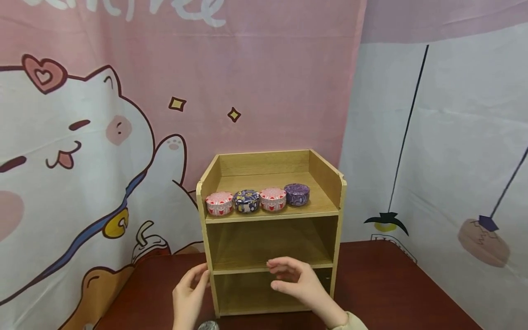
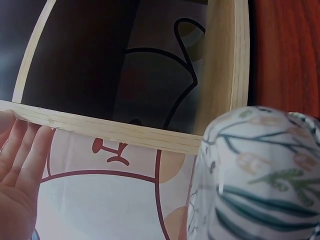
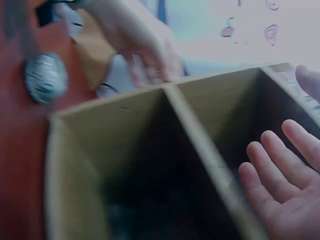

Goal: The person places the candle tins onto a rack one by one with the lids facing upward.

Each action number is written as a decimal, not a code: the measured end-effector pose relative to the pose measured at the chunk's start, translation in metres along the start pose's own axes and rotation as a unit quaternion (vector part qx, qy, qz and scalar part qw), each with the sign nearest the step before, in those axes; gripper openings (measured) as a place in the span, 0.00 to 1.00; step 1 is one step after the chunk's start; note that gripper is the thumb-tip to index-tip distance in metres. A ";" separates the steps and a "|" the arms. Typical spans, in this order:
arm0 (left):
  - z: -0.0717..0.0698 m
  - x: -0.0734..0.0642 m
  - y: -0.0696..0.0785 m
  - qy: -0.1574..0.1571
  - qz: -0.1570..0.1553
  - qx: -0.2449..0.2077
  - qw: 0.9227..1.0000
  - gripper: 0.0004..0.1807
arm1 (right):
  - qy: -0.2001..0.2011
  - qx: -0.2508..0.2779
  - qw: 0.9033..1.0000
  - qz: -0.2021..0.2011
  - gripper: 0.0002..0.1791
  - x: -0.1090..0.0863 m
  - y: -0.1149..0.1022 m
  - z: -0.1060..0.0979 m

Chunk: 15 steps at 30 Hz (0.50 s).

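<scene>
A small wooden shelf unit (image 1: 272,266) with an upper tray and two lower compartments stands on the table. My left hand (image 1: 190,293) touches the outside of its left side panel, fingers fairly straight, as the left wrist view shows against the wooden edge (image 2: 110,127). In front of the compartments my right hand (image 1: 299,284) hovers with relaxed fingers and holds nothing. On the top level sit round tins in a row: pink-red (image 1: 220,204), dark blue floral (image 1: 246,201), pink-red (image 1: 272,200) and purple (image 1: 297,195).
Near my left wrist a white tin with green leaves (image 2: 260,175) rests on the dark red table (image 1: 379,284); only its top edge enters the head view. Behind the shelf hangs a pink cloth (image 1: 280,82) with a cartoon cat, and a pale cloth (image 1: 453,137) hangs to the right.
</scene>
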<state>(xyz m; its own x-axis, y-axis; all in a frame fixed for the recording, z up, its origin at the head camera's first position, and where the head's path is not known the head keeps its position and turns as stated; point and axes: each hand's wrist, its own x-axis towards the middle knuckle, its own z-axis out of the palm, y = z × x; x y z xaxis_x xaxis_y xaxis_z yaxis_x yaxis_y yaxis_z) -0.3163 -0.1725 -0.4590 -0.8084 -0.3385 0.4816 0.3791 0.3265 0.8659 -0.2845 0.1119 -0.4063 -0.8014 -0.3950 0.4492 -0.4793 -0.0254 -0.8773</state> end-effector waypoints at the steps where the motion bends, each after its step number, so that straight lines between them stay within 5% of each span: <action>1: 0.000 0.000 0.000 -0.001 0.000 -0.002 1.000 0.08 | -0.010 0.013 1.000 0.016 0.22 0.000 0.007 0.004; 6: 0.001 0.002 0.000 -0.003 0.007 0.002 1.000 0.08 | -0.080 0.086 0.990 0.076 0.27 0.000 0.045 0.027; 15: -0.002 0.002 -0.002 -0.007 0.009 0.016 1.000 0.08 | -0.190 0.160 0.963 0.108 0.30 0.003 0.096 0.060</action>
<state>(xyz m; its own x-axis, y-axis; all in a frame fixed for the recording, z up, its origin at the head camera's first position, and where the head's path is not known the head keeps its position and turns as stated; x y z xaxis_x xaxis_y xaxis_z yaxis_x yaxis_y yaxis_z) -0.3179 -0.1752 -0.4595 -0.8074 -0.3209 0.4950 0.3794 0.3602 0.8523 -0.3114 0.0530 -0.4995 -0.6515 -0.7292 0.2095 -0.1328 -0.1623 -0.9778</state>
